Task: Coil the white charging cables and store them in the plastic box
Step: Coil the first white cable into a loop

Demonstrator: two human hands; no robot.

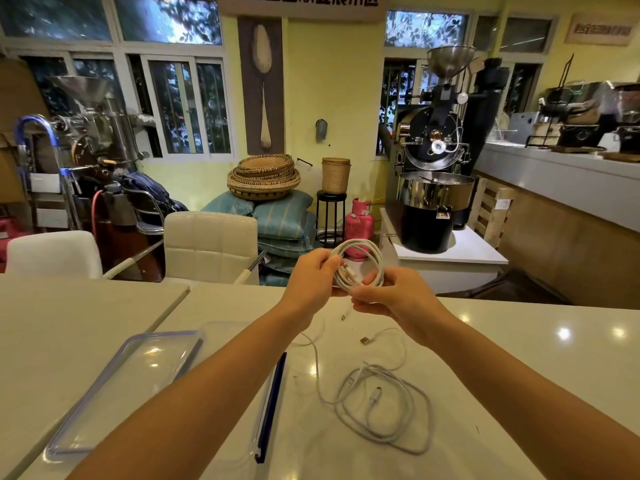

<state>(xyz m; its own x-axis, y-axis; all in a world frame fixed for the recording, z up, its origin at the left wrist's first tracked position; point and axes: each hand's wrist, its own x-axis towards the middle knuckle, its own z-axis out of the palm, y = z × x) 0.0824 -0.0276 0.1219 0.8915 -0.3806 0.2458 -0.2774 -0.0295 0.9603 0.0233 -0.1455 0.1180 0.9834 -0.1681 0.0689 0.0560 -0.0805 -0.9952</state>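
Both hands hold one coiled white cable [363, 252] up above the far edge of the white table [519, 341]. My left hand [311, 271] pinches the coil's left side, and my right hand [388, 292] grips its lower right part. A short end with a plug [344, 315] dangles below the coil. More white cable [384, 407] lies loose and tangled on the table beneath my right forearm, with a USB plug [364, 339] showing. The clear plastic box [266, 403], with a dark blue latch, sits under my left forearm and is mostly hidden. Its clear lid [114, 386] lies flat to the left.
Two white chairs [207, 244] stand beyond the table's far edge. A black coffee roaster [433, 188] on a white stand, a pink gas cylinder [358, 225], stacked baskets and sacks fill the room behind. A counter [561, 174] runs along the right.
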